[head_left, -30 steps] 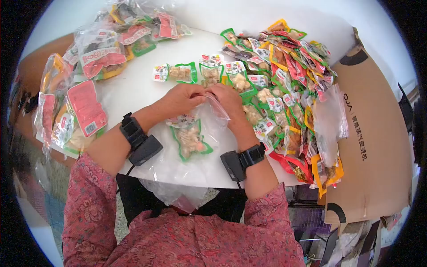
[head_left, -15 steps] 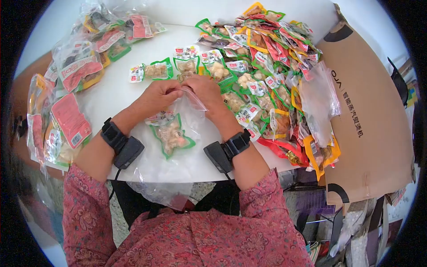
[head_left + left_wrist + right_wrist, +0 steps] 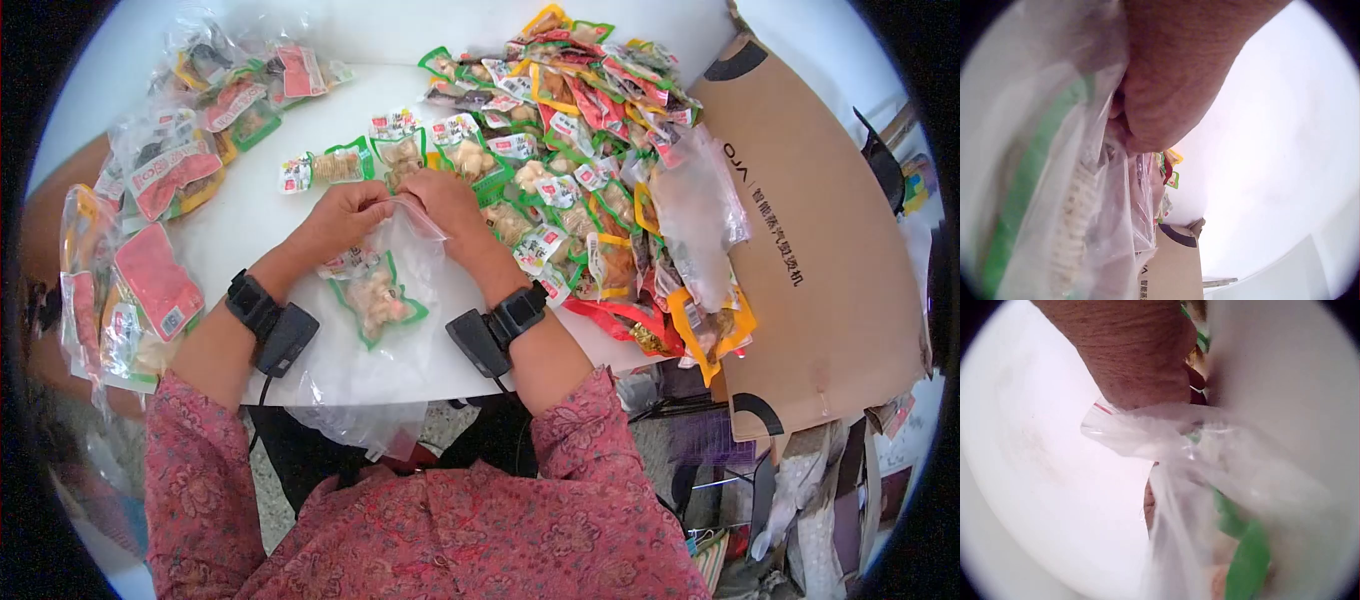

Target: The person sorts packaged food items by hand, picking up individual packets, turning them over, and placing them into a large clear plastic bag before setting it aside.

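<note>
A clear zip bag (image 3: pixel 405 245) hangs from both hands at its top edge, with a green-edged food packet (image 3: pixel 375 303) seen inside or behind its film. The left hand (image 3: pixel 350 213) pinches the bag's rim, and the right hand (image 3: pixel 445 207) grips the same rim close beside it. In the left wrist view the film (image 3: pixel 1110 219) hangs under the left hand (image 3: pixel 1169 81). The right wrist view shows the red zip line (image 3: pixel 1103 408) at a corner of the bag, below the right hand (image 3: pixel 1135 356); the fingertips are mostly hidden.
Several loose packets (image 3: pixel 340 163) lie beyond the hands. A large heap of packets (image 3: pixel 590 130) covers the right side, with empty-looking zip bags (image 3: pixel 695 225) on it. Filled bags (image 3: pixel 175 175) lie at the left. A cardboard box (image 3: pixel 820 270) stands at the far right.
The head view has shifted, so the table's contents appear further left. Both hands keep their grip on the bag's rim, with little visible change between them.
</note>
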Demonstrator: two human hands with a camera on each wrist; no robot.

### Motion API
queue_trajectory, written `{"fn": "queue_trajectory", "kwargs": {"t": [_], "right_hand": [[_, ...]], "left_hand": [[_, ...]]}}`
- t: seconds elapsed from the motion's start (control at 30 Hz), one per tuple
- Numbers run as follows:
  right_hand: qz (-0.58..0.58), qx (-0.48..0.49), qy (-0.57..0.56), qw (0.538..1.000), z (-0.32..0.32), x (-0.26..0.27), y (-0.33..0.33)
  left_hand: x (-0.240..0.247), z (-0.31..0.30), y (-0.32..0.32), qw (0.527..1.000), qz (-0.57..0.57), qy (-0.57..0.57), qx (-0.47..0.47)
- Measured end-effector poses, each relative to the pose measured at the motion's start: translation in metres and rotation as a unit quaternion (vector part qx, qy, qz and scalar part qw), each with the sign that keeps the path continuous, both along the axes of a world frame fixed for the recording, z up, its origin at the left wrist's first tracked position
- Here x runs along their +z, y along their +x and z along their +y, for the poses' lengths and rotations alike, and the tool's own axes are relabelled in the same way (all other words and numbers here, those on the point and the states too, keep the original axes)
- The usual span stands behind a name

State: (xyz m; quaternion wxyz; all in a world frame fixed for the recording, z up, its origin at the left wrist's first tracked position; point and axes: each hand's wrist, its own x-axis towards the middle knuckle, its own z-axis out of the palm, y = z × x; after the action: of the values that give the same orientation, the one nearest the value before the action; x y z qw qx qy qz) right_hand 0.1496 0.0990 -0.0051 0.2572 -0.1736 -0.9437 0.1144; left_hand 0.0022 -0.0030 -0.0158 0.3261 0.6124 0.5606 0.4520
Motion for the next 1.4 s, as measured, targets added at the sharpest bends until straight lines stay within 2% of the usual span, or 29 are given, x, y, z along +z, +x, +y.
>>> {"fn": "queue_trajectory", "kwargs": {"t": [0.1,0.17,0.23,0.3,0.37,0.43,0.47,0.53,0.6,0.67,0.7,0.77,0.83,0.87,0.93,0.97,1.03,1.07,1.1,1.17,1.2,1.23,1.27,1.3,1.33,1.4], "right_hand": [[0.045,0.021,0.034,0.998,-0.009,0.008,0.007],[-0.017,-0.018,0.148,0.989,-0.014,0.024,0.020],[-0.092,-0.086,0.196,0.972,-0.029,0.060,0.045],[-0.018,-0.138,0.164,0.977,-0.054,0.086,0.086],[-0.007,-0.208,0.201,0.957,-0.061,0.087,0.127],[-0.069,-0.280,0.175,0.941,-0.067,0.080,0.161],[-0.072,-0.277,0.176,0.942,-0.069,0.074,0.172],[-0.156,-0.349,0.149,0.912,-0.071,0.061,0.188],[-0.154,-0.344,0.159,0.913,-0.065,0.049,0.196],[-0.148,-0.337,0.172,0.914,-0.053,0.047,0.201],[-0.136,-0.338,0.199,0.910,-0.044,0.050,0.202],[-0.123,-0.338,0.227,0.905,-0.033,0.062,0.204],[-0.020,-0.323,0.242,0.915,-0.030,0.088,0.197],[-0.019,-0.318,0.244,0.916,-0.032,0.101,0.189],[0.080,-0.295,0.202,0.930,-0.033,0.124,0.171],[0.084,-0.288,0.200,0.933,-0.031,0.130,0.162],[0.140,-0.194,0.003,0.971,-0.024,0.135,0.141],[0.152,-0.149,-0.083,0.974,-0.020,0.131,0.126],[0.154,-0.141,-0.089,0.974,-0.018,0.124,0.111],[0.154,-0.002,-0.321,0.935,-0.012,0.103,0.081],[0.154,0.007,-0.327,0.932,-0.005,0.091,0.068],[0.143,0.042,-0.400,0.904,0.002,0.077,0.057],[0.129,0.076,-0.469,0.870,0.007,0.065,0.047],[0.128,0.083,-0.475,0.867,0.004,0.058,0.037],[0.170,0.070,-0.501,0.845,0.000,0.051,0.028],[0.241,0.049,-0.523,0.816,-0.005,0.040,0.014]], "left_hand": [[-0.001,-0.001,-0.002,1.000,0.010,0.006,0.005],[0.001,-0.001,0.000,0.997,0.059,0.010,0.041],[0.004,-0.003,0.002,0.998,0.040,0.009,0.044],[0.003,-0.002,-0.001,0.998,0.020,0.012,0.053],[-0.004,0.004,-0.007,0.994,0.025,0.089,0.052],[-0.002,0.003,-0.007,0.994,0.025,0.092,0.054],[-0.001,0.002,-0.006,0.994,0.030,0.093,0.050],[0.004,0.000,-0.003,0.993,0.044,0.096,0.046],[0.009,-0.004,0.001,0.992,0.061,0.102,0.039],[0.016,-0.008,0.002,0.997,-0.076,0.029,-0.015],[0.015,-0.008,0.000,0.997,-0.075,0.029,-0.013],[0.011,-0.005,-0.004,0.983,-0.161,0.061,-0.065],[0.015,-0.006,-0.006,0.978,-0.189,0.049,-0.070],[0.017,-0.006,-0.006,0.972,-0.217,0.034,-0.079],[0.013,-0.004,-0.004,0.979,-0.172,0.062,-0.085],[0.009,-0.003,-0.002,0.984,-0.127,0.085,-0.096],[0.011,-0.008,0.005,0.987,-0.125,0.054,-0.089],[0.012,-0.010,0.008,0.979,-0.154,0.040,-0.130],[0.013,-0.011,0.010,0.968,-0.184,0.024,-0.169],[0.015,-0.011,0.012,0.969,-0.183,0.000,-0.166],[0.016,-0.011,0.012,0.967,-0.185,-0.020,-0.172],[0.017,-0.012,0.013,0.969,-0.184,-0.024,-0.163],[0.019,-0.012,0.014,0.950,-0.268,-0.035,-0.156],[0.019,-0.011,0.014,0.924,-0.351,-0.043,-0.148],[0.017,-0.007,0.013,0.909,-0.380,-0.047,-0.166],[0.012,-0.008,0.017,0.919,-0.370,-0.059,-0.125]]}}
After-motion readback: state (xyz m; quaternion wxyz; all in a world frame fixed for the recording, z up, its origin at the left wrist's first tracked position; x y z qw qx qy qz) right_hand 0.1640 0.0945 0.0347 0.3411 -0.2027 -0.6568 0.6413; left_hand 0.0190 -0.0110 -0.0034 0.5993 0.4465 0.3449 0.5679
